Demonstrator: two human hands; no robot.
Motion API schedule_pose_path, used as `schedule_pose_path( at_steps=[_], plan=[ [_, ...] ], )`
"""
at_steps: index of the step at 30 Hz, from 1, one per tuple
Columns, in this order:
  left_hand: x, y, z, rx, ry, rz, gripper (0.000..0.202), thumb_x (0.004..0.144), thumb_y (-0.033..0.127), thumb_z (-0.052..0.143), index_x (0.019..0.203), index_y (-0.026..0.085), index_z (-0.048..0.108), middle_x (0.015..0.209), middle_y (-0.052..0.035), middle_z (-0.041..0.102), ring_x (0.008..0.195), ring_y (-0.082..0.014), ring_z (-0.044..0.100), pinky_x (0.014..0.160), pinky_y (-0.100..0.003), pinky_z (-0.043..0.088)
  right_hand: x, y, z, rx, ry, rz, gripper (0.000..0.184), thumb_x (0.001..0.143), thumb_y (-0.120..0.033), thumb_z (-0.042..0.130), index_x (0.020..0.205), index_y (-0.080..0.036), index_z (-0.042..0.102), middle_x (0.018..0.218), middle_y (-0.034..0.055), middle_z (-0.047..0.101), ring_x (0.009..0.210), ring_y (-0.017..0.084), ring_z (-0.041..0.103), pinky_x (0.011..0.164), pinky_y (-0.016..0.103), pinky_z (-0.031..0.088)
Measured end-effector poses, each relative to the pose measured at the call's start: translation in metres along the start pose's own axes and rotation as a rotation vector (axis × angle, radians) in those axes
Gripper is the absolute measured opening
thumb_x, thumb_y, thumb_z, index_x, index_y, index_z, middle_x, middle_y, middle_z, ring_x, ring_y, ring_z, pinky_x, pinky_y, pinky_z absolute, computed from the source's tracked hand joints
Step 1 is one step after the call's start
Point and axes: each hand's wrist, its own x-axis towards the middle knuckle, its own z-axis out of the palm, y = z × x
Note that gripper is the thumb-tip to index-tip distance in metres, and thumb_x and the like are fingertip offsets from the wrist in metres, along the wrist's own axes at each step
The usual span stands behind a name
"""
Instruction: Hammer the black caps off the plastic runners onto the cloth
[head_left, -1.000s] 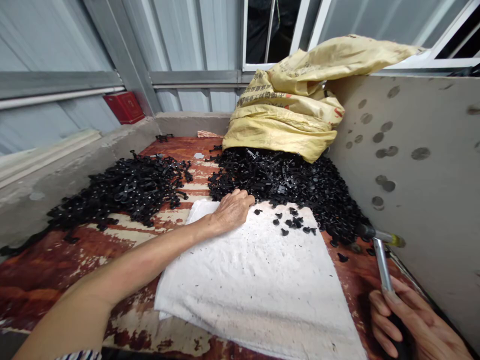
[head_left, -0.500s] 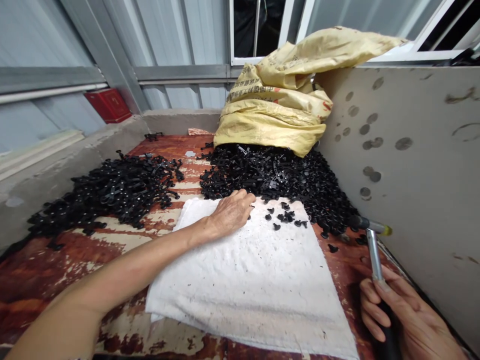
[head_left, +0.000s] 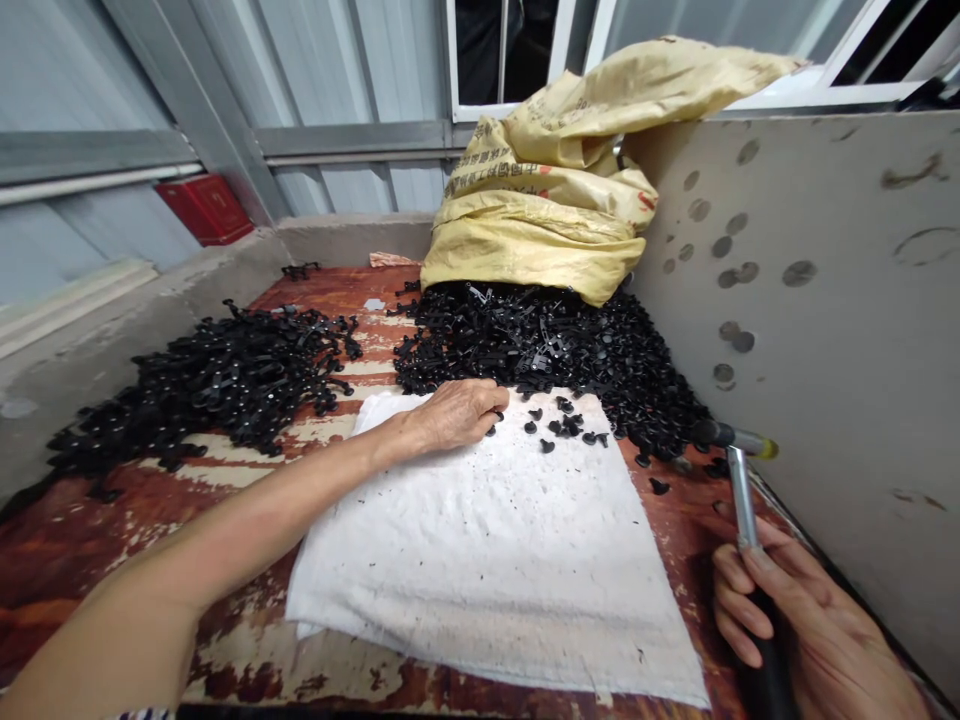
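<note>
My left hand (head_left: 455, 413) rests on the far edge of a white foam pad (head_left: 495, 545), fingers curled and pinched at small black plastic parts (head_left: 562, 428) scattered there. Whether a part is between the fingertips is hidden. Just beyond lies a large heap of black parts (head_left: 547, 350) spilling from a yellow woven sack (head_left: 555, 200). My right hand (head_left: 802, 640) at the lower right is wrapped round the black grip of a small hammer (head_left: 739, 470), whose head points left near the heap's right edge.
A second heap of black parts (head_left: 225, 375) lies at the left on the worn red-painted bench top (head_left: 90, 540). A grey stained board (head_left: 825, 330) walls the right side. A red box (head_left: 202, 208) sits on the back ledge by the metal wall.
The view has shifted slightly. My left hand has stayed at the pad's far edge, its fingers curling in a little toward the loose parts. The hammer hand has barely moved.
</note>
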Motion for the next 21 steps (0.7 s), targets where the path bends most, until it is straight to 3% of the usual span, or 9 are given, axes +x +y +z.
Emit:
schedule_pose_path(
  at_steps=[7, 14, 17, 21],
  plan=[
    [0.016, 0.01, -0.01, 0.091, -0.033, 0.057, 0.019, 0.089, 0.014, 0.041, 0.088, 0.017, 0.059, 0.093, -0.0082, 0.064, 0.083, -0.0207, 0.061, 0.068, -0.03, 0.04, -0.001, -0.001, 0.003, -0.008, 0.03, 0.009, 0.052, 0.041, -0.039, 0.091, 0.078, -0.026, 0.057, 0.055, -0.0053, 0.046, 0.038, 0.007, 0.035, 0.026, 0.017, 0.033],
    [0.015, 0.011, -0.014, -0.023, -0.117, 0.121, 0.019, 0.087, 0.017, 0.043, 0.079, 0.019, 0.06, 0.086, -0.0038, 0.066, 0.079, -0.0178, 0.059, 0.069, -0.028, 0.039, 0.002, 0.001, -0.007, 0.003, -0.044, 0.003, 0.043, 0.05, -0.037, 0.09, 0.079, -0.028, 0.06, 0.057, -0.0024, 0.046, 0.039, 0.009, 0.037, 0.027, 0.019, 0.035],
    [0.009, 0.006, -0.013, -0.081, -0.041, 0.117, 0.02, 0.088, 0.018, 0.042, 0.085, 0.02, 0.062, 0.089, -0.0041, 0.064, 0.081, -0.0177, 0.059, 0.073, -0.029, 0.041, 0.003, 0.001, -0.006, 0.004, -0.037, 0.002, 0.043, 0.049, -0.038, 0.09, 0.079, -0.028, 0.06, 0.056, -0.0025, 0.046, 0.038, 0.009, 0.037, 0.027, 0.02, 0.036],
    [0.013, -0.003, -0.013, -0.079, 0.203, -0.149, 0.02, 0.088, 0.02, 0.042, 0.094, 0.02, 0.061, 0.096, -0.0065, 0.062, 0.088, -0.0192, 0.058, 0.079, -0.031, 0.044, 0.002, -0.001, -0.001, 0.012, 0.018, 0.014, 0.05, 0.041, -0.041, 0.092, 0.076, -0.026, 0.059, 0.054, -0.0042, 0.044, 0.036, 0.008, 0.035, 0.024, 0.019, 0.034]
  ],
)
